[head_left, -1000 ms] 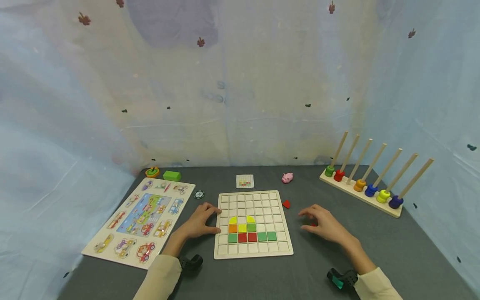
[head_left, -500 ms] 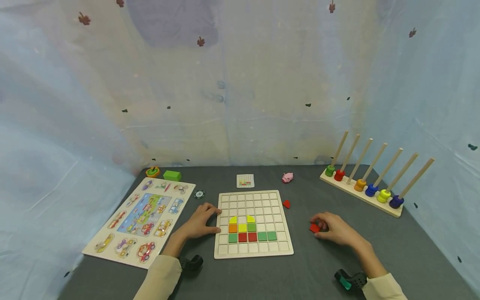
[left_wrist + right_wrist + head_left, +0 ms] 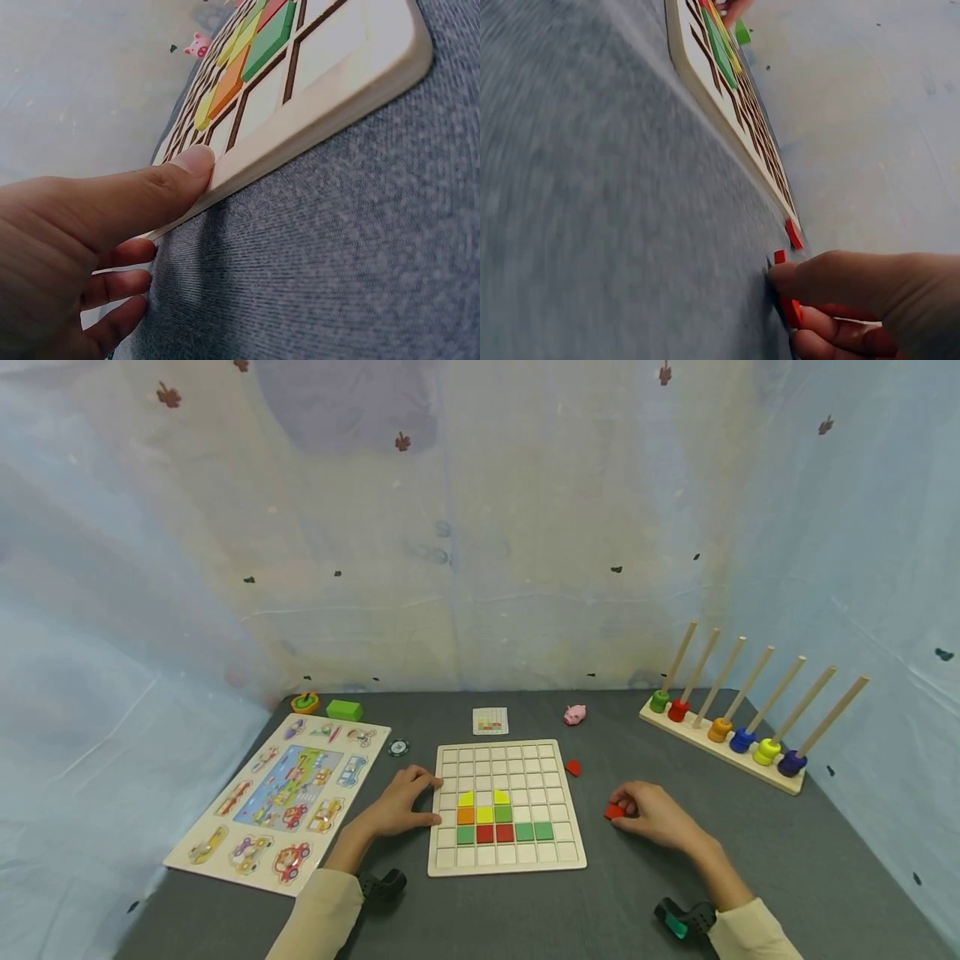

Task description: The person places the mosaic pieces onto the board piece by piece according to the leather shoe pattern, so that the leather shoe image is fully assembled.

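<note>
A wooden grid board [image 3: 507, 863] lies on the table with red, green, orange and yellow tiles [image 3: 484, 815] in some cells. My left hand [image 3: 396, 803] rests at its left edge, index finger farther up than the thumb. In the left wrist view the thumb [image 3: 196, 159] presses on the rim and the other fingers are loosely bent. To the right of the board, my right hand [image 3: 654, 814] pinches a red tile [image 3: 613, 811] between thumb and fingers, low over the table. Another red piece [image 3: 573, 768], with a rounded side, lies near the board's right edge.
A small pattern card [image 3: 490, 722] and a pink toy pig [image 3: 574, 715] are behind the board. At left lies a picture puzzle [image 3: 288, 802], near a poker chip [image 3: 398, 747] and a green block [image 3: 344, 710]. A peg stand [image 3: 720, 743] with coloured rings is at far right.
My right hand first moved right to the red tile and took hold of it, then came back left with it. The left hand has stayed on the board's edge.
</note>
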Demonstrator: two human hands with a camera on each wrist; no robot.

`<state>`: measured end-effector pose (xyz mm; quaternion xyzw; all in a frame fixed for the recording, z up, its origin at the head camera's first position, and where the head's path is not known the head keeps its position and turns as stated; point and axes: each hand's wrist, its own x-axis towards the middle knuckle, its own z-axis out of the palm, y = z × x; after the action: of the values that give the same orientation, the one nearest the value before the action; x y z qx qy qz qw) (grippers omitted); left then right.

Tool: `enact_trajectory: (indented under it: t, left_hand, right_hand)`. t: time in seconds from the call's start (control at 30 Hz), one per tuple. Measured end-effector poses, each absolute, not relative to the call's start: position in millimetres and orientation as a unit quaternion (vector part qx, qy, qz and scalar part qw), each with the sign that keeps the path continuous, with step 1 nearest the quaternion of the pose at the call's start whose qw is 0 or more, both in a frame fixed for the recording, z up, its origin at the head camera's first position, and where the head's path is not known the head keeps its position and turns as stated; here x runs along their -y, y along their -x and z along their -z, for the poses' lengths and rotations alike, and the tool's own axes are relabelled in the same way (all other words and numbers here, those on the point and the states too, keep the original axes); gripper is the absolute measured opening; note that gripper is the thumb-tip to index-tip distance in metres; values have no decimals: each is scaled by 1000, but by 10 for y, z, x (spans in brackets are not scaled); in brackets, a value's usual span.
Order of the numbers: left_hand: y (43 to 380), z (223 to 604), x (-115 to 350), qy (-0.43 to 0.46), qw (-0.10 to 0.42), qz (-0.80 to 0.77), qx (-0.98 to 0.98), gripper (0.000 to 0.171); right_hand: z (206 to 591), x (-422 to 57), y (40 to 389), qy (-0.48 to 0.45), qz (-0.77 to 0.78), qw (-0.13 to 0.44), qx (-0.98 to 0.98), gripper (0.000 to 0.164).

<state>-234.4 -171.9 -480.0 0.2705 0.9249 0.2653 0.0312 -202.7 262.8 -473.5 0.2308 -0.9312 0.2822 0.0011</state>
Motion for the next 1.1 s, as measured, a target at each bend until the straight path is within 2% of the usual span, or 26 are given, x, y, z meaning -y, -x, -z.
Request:
enact_trajectory:
  t: [0.47,0.67,1.1]
  left_hand:
    - [2366,4849,1733,-279,28,-257,-925,57]
    - [2359,4855,1738,-273,30,-266,-924,57]
    - [2347,4844,1730,-263,30,-264,-928,57]
  right_hand:
    - [4725,-2006,2168,-355,-292,12,888,21]
    - [4734,-1763,2188,-374,-322,20,870,23]
    - [4842,-1487,2214,-408,-344,62,843,10]
